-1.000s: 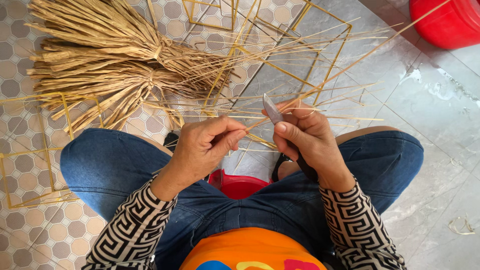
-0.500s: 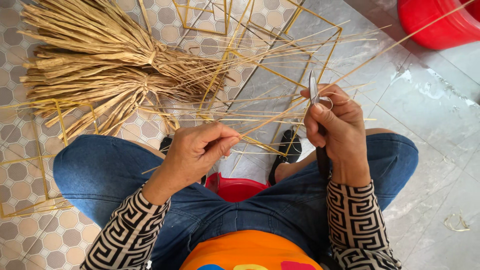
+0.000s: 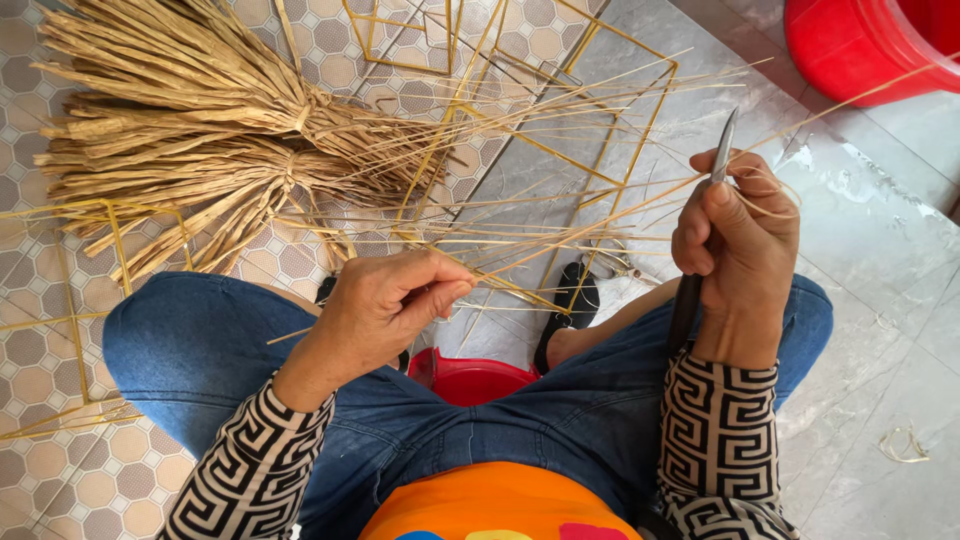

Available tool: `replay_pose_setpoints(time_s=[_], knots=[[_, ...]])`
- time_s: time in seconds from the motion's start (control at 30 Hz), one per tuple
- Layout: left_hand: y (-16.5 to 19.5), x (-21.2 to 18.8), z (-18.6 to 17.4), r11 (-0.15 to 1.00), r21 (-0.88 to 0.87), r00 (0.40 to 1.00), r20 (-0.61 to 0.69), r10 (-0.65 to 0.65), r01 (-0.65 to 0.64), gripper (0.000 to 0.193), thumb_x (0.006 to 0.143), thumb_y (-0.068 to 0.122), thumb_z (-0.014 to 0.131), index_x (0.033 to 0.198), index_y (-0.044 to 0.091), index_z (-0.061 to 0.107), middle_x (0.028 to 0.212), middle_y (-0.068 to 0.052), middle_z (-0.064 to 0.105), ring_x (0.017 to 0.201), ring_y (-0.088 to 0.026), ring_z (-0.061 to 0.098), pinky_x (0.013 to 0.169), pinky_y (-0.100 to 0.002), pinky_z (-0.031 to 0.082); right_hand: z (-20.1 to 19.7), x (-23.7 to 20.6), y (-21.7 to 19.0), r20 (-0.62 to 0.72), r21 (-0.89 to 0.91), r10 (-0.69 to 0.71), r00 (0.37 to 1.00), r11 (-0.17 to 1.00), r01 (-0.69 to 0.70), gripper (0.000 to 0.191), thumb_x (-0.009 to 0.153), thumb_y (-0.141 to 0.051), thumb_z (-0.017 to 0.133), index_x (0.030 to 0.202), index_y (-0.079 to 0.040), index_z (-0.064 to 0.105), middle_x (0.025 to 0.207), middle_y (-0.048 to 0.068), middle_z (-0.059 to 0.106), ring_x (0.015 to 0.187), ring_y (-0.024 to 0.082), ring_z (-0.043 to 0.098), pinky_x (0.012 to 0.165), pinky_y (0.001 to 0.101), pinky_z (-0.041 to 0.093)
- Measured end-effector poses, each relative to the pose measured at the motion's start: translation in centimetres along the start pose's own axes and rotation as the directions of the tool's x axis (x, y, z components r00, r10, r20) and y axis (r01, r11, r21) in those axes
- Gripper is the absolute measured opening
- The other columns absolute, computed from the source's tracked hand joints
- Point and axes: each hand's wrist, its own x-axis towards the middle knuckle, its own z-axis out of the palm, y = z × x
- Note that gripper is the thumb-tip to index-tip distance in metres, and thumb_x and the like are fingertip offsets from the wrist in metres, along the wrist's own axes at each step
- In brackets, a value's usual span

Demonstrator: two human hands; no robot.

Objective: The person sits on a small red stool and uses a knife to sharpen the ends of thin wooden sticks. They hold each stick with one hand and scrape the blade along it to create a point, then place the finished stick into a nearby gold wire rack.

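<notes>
My right hand [image 3: 738, 240] grips a knife [image 3: 718, 160] with a dark handle, its blade pointing up and away from me. A long thin straw strip [image 3: 590, 225] runs slantwise from my left hand, past the blade, toward the upper right. My left hand [image 3: 390, 300] pinches the near end of that strip between thumb and fingers, above my left knee. A thin curl of shaving hangs by my right hand's fingers. I sit with legs apart in blue jeans [image 3: 190, 350].
Two tied bundles of dried straw [image 3: 210, 130] lie on the tiled floor at upper left. Thin yellow square frames [image 3: 590, 170] and loose strips spread ahead of me. A red bucket [image 3: 870, 45] stands at upper right. A red stool [image 3: 470, 380] shows between my legs, a black sandal [image 3: 575, 305] ahead.
My hands have drawn apart: the right hand with the knife moved right and up along the strip, while the left hand stayed near my left knee holding the strip's end.
</notes>
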Motion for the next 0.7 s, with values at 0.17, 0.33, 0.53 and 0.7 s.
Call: replay_pose_setpoints(time_s=[0.17,0.33,0.53,0.7], knots=[[0.0,0.3,0.3,0.999,0.031,1.0,0.008,-0.024,0.023,0.007,0.095,0.013,0.072,0.1,0.007,0.073,0.073,0.0,0.072,0.062,-0.007,0.069,0.055,-0.021,0.053,-0.6,-0.1,0.6,-0.021,0.01,-0.005,1.0,1.0,0.005,0.019,0.108,-0.008,0.065,0.121,0.005,0.062,0.071,0.008,0.056,0.047,0.01,0.041,0.042,0.0233,0.029],[0.7,0.1,-0.7,0.997,0.074,0.999,0.036,-0.038,0.035,0.005,0.094,0.011,0.073,0.097,0.008,0.075,0.069,0.0,0.07,0.058,-0.007,0.066,0.053,-0.022,0.049,-1.7,0.7,-0.1,-0.193,-0.153,-0.108,0.975,0.985,0.079,0.017,0.114,-0.01,0.062,0.124,0.003,0.063,0.065,0.002,0.051,0.045,0.008,0.038,0.044,0.0234,0.027],[-0.3,0.2,-0.9,0.998,-0.007,0.984,-0.164,-0.068,0.068,0.005,0.096,0.009,0.072,0.1,0.006,0.074,0.074,0.0,0.072,0.063,-0.004,0.067,0.054,-0.021,0.05,-4.2,0.5,-0.4,-0.219,0.02,-0.192,0.957,0.979,0.201,0.02,0.12,-0.015,0.058,0.131,0.002,0.059,0.072,0.003,0.053,0.045,0.008,0.037,0.042,0.0225,0.028],[-1.1,0.3,0.0,0.996,-0.071,0.972,-0.227,-0.066,0.051,0.012,0.101,0.006,0.066,0.112,0.004,0.071,0.083,-0.001,0.073,0.075,-0.005,0.072,0.064,-0.02,0.055,-2.3,-0.1,0.7,-0.034,0.111,-0.172,0.984,0.978,0.175,0.029,0.119,-0.016,0.059,0.141,0.001,0.055,0.069,0.003,0.051,0.044,0.007,0.037,0.04,0.0203,0.028]])
